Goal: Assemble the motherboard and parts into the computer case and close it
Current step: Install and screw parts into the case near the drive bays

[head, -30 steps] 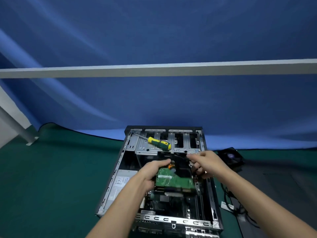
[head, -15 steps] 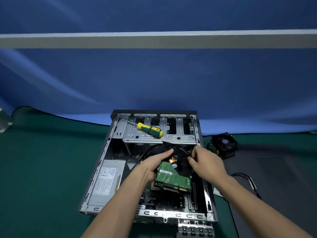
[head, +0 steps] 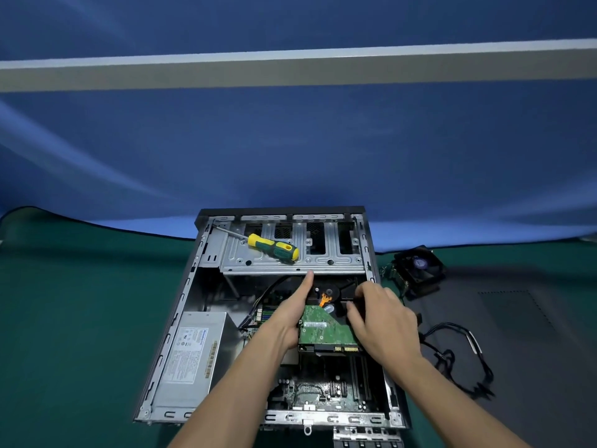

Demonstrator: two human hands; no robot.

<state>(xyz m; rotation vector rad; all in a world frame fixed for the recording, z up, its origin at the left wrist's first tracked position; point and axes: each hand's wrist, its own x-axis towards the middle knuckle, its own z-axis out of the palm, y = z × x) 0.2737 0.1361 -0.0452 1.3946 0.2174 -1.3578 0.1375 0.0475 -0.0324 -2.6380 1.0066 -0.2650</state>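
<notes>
The computer case (head: 181, 321) lies open on the green mat (head: 80, 318), so the lid is not on yet. Some jobs look done: the motherboard (head: 310, 396) sits flat in the bottom of the case, and the silver power supply (head: 190, 357) sits in the left side. Right now both hands hold the hard drive (head: 323, 331), green board side up, over the middle of the case, just below the metal drive cage (head: 323, 261). The left hand (head: 290, 318) grips the drive's left edge, with its thumb stretched out straight toward the cage. The right hand (head: 381, 321) has its fingers curled around the drive's right edge. I think the drive is being slid into its place under the cage, but it does not look seated yet. A lot is left to do. The cooler fan (head: 418, 270) sits out on the mat to the right of the case, and some black cables (head: 458, 360) lie there too, not plugged in as far as I can see. The yellow and green screwdriver (head: 274, 248) rests on top of the cage. After those parts go in, the case must be closed. No lid shows anywhere in view.
</notes>
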